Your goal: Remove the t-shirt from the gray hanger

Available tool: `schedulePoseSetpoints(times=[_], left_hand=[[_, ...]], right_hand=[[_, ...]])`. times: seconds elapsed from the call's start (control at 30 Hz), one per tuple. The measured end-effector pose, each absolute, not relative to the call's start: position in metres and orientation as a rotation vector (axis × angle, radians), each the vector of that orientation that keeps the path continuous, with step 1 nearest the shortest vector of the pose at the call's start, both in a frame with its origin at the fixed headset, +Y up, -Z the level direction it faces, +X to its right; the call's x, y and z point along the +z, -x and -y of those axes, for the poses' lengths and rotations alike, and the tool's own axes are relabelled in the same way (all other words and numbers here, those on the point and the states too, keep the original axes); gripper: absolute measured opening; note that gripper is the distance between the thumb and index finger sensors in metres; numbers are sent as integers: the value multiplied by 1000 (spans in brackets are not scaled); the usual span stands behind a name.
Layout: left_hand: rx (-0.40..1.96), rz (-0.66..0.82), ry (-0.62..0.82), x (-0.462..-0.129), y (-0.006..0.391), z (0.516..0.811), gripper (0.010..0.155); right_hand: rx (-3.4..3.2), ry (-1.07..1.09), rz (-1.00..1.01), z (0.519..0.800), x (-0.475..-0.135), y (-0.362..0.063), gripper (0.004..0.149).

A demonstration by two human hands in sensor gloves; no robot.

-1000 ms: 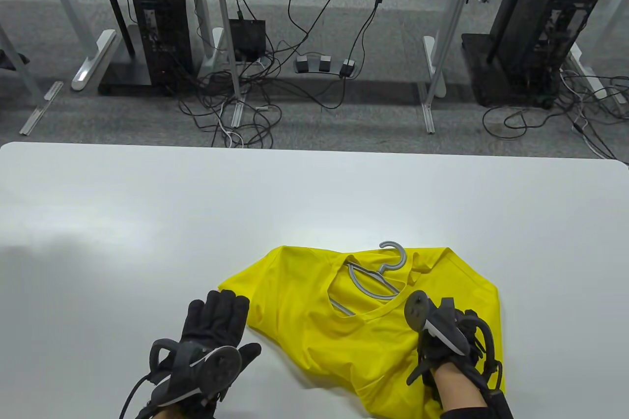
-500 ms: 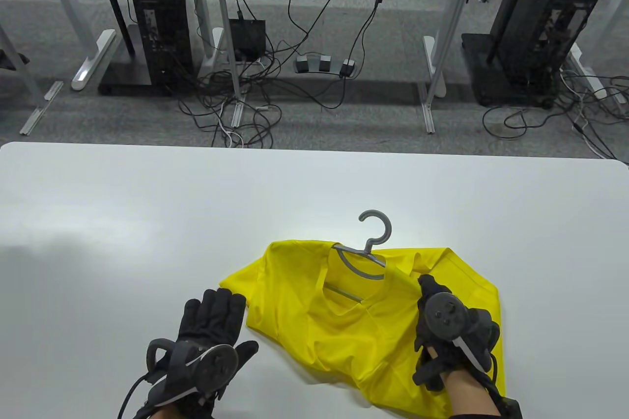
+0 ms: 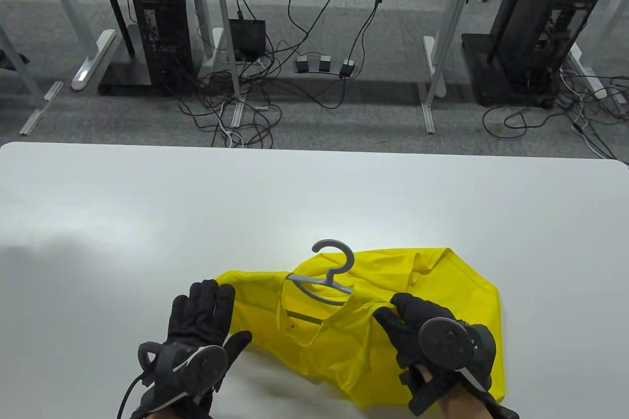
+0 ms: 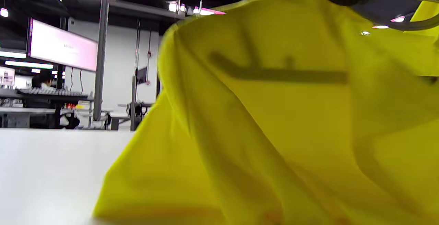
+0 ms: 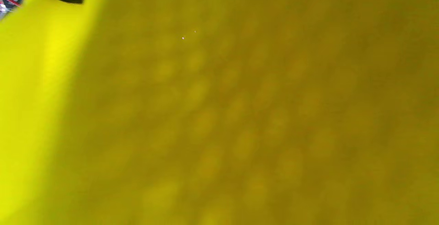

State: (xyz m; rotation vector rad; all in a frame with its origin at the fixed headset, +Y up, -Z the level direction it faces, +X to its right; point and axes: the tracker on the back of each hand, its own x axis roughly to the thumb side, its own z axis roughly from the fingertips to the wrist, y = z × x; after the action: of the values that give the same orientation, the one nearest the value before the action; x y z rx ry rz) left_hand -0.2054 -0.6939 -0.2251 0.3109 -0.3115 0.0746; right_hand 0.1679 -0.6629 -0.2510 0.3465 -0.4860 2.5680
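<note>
Near the bench's (image 3: 147,203) front edge, the yellow t-shirt (image 3: 432,286) is gripped by the right hand (image 3: 432,340), while the left hand (image 3: 196,335) lies flat, fingers spread, at its left sleeve. The gray hanger (image 3: 328,277), mostly hidden inside, runs left-right, hook pointing to the far edge. Beyond the bench: cables, desks. The right wrist view's just blurry yellow.

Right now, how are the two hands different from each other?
The left hand lies flat with fingers spread beside the yellow t-shirt's left edge. The right hand sits on top of the t-shirt, fingers curled and seeming to pinch the cloth just right of the gray hanger. Both wear black gloves with a round tracker on the back.
</note>
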Motion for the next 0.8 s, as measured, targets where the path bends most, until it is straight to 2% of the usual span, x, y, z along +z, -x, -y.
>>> schedulePoseSetpoints(times=[0.13, 0.23, 0.27, 0.53, 0.73, 0.8], left_hand=[[87, 322, -420, -220, 205, 688, 81], [129, 343, -481, -218, 206, 685, 62], [141, 373, -483, -217, 206, 685, 60], [121, 425, -597, -206, 204, 677, 57], [97, 534, -623, -195, 180, 675, 57], [123, 550, -604, -196, 182, 676, 58]], right_hand=[[2553, -460, 473, 660, -247, -163, 55], [2564, -519, 487, 661, -243, -157, 55], [2563, -521, 500, 662, -242, -157, 55], [2602, -636, 451, 677, -243, -143, 52], [2560, -778, 370, 680, -232, -112, 55], [2582, -775, 419, 679, -229, -110, 53]])
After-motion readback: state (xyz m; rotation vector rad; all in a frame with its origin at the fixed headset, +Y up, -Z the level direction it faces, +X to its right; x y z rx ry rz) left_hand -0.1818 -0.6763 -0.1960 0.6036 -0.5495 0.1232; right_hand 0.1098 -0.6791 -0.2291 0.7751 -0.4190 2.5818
